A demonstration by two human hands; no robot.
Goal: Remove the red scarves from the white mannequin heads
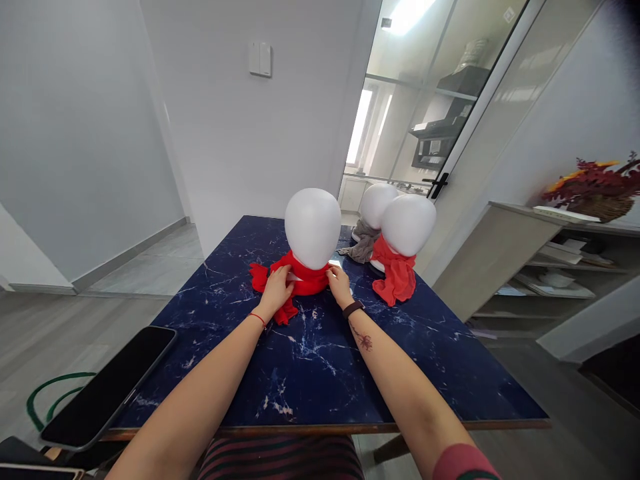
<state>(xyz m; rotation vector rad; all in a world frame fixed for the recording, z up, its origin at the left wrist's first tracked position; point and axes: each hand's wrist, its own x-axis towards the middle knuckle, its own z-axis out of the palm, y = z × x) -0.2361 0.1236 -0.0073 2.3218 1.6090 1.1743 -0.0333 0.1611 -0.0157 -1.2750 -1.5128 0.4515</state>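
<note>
A white mannequin head stands on the dark blue marble table with a red scarf wrapped round its neck. My left hand pinches the red scarf at the left of the neck. My right hand, with a dark watch band at the wrist, grips the same scarf on the right side. Both hands are closed on the fabric. The scarf's loose ends lie on the table to the left and front.
Two more white mannequin heads stand at the back right, one with a red scarf, one with a grey scarf. A black phone lies at the table's left edge. A shelf unit with a flower basket is on the right.
</note>
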